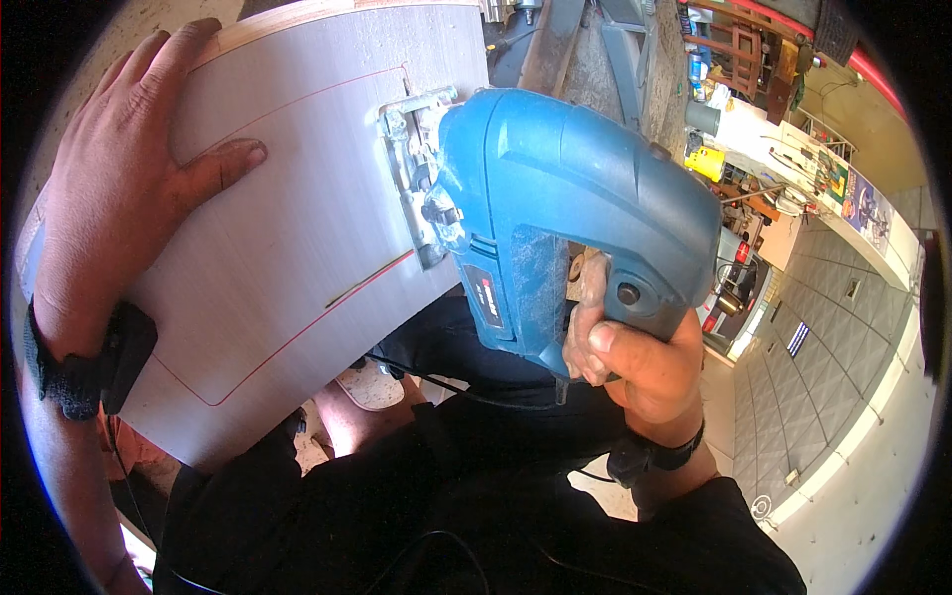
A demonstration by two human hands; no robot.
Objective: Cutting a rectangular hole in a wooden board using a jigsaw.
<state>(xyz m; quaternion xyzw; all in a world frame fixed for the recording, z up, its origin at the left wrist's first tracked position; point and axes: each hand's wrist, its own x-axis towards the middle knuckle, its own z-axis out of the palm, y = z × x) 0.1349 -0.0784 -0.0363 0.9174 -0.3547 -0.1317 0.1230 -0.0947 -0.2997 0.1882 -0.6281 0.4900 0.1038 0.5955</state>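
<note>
A blue jigsaw (575, 149) is gripped at its rear handle by my right hand (650, 367), fingers wrapped round it near the black button. Its metal base plate (402, 183) rests on a pale grey, wood-grained board (297, 188) near the board's right edge. A red outline with rounded corners is drawn on the board, and a short dark slit lies along its lower line. My left hand (129, 178) lies palm down on the left of the board, thumb spread and fingers reaching its far edge. The saw blade is hidden behind the base plate and body.
A dark cord (466, 395) runs below the jigsaw, close to my black clothing. Metal beams (545, 59) stand beyond the board. To the right are a cluttered white worktop (754, 129), a yellow object (705, 163) and a tiled surface (813, 337).
</note>
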